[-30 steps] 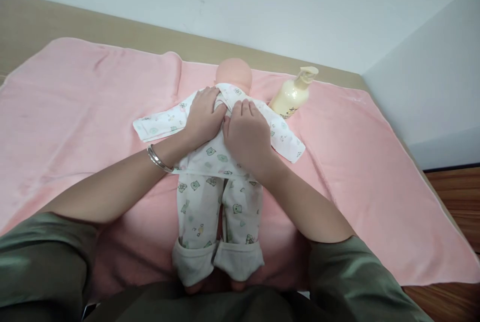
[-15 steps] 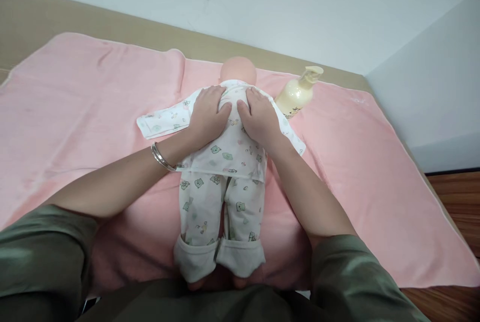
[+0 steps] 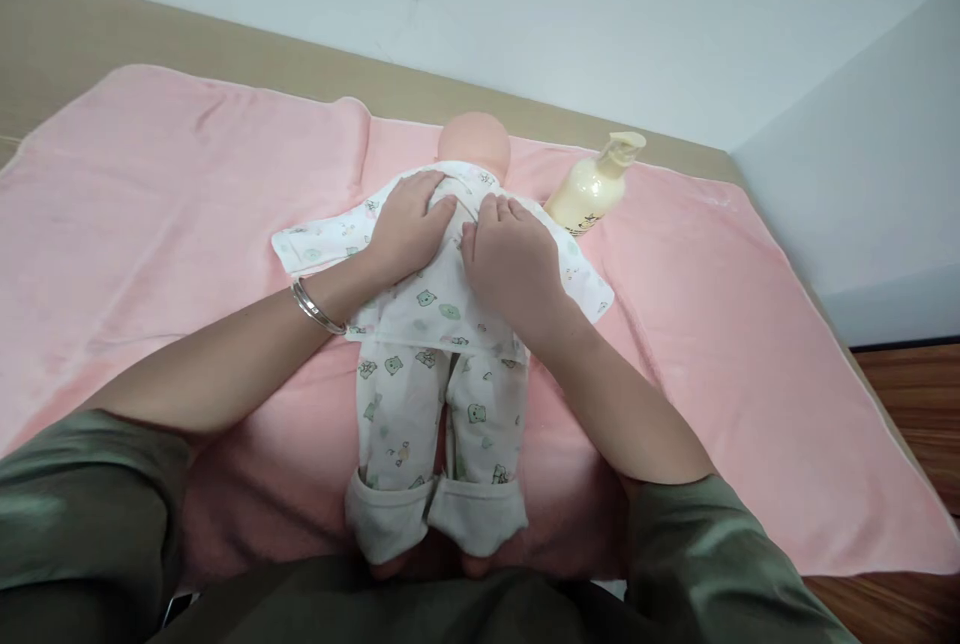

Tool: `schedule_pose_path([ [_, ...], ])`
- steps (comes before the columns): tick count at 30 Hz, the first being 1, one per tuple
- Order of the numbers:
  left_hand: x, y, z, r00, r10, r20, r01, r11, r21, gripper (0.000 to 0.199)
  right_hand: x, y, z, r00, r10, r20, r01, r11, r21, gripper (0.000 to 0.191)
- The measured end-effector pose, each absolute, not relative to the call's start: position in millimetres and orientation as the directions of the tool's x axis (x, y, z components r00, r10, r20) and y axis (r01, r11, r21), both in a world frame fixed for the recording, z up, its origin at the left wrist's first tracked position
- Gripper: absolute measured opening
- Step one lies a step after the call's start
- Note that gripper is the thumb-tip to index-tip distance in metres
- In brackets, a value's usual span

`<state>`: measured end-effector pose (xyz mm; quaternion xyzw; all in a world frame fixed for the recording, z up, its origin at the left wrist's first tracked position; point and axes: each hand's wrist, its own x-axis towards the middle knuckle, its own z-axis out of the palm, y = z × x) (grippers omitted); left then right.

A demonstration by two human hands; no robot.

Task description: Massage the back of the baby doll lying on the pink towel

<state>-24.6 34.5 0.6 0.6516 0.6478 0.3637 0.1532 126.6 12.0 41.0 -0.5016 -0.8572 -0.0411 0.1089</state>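
A baby doll [image 3: 474, 141] lies on a pink blanket [image 3: 720, 364], its bald head away from me and its feet towards me. It wears a white top [image 3: 431, 309] with small printed animals and matching trousers [image 3: 405, 404] with turned-up cuffs. My left hand [image 3: 411, 224] rests flat on the left side of the doll's upper back, fingers stretched towards the shoulder. On the right side of the back lies my right hand [image 3: 514, 259], open, its fingers close together and pointing to the head. The doll's face is not visible.
A pale yellow pump bottle [image 3: 591, 190] leans on the blanket just beyond the doll's right-hand sleeve. Behind the blanket run a beige board edge [image 3: 247, 49] and a white wall [image 3: 525, 4]. Dark wood [image 3: 911, 404] shows at the far right.
My right hand has slid a little down the doll's back and turned, its back now more towards me. My left hand has shifted slightly left. The doll's top has moved slightly under them.
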Motion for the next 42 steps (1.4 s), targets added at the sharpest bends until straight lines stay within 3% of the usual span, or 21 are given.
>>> schedule_pose_path([
  [5, -15, 21, -1, -0.064, 0.934, 0.351, 0.797, -0.164, 0.581, 0.053, 141, 45, 39, -0.472, 0.862, 0.186, 0.816, 0.506, -0.278, 0.04],
  [8, -6, 7, 0, 0.029, 0.928, 0.372, 0.814, -0.238, 0.53, 0.056, 147, 67, 35, -0.46, 0.871, 0.172, 0.788, 0.49, -0.373, 0.043],
  [14, -10, 12, 5, 0.002, 0.963, 0.268, 0.777, -0.171, 0.606, 0.063, 136, 51, 33, -0.428, 0.886, 0.18, 0.85, 0.462, -0.252, 0.053],
  [19, -25, 36, 1, -0.117, 0.963, 0.242, 0.725, -0.084, 0.683, 0.056, 126, 26, 28, -0.425, 0.857, 0.292, 0.864, 0.48, -0.153, 0.058],
  [25, -18, 27, -4, -0.107, 0.936, 0.334, 0.782, -0.128, 0.609, 0.054, 131, 45, 28, -0.448, 0.868, 0.215, 0.835, 0.492, -0.245, 0.058],
  [31, -8, 11, -3, 0.033, 0.931, 0.364, 0.799, -0.243, 0.55, 0.058, 136, 64, 29, -0.466, 0.87, 0.16, 0.818, 0.493, -0.296, 0.063],
  [36, -18, 29, 3, -0.048, 0.966, 0.254, 0.768, -0.127, 0.628, 0.058, 128, 35, 32, -0.433, 0.869, 0.239, 0.864, 0.476, -0.165, 0.051],
  [39, -21, 33, 4, -0.052, 0.955, 0.291, 0.764, -0.15, 0.628, 0.055, 122, 12, 36, -0.431, 0.86, 0.271, 0.884, 0.463, -0.062, 0.052],
  [42, -21, 31, 1, -0.069, 0.941, 0.332, 0.766, -0.163, 0.622, 0.056, 122, 8, 37, -0.438, 0.856, 0.274, 0.88, 0.471, -0.065, 0.048],
])
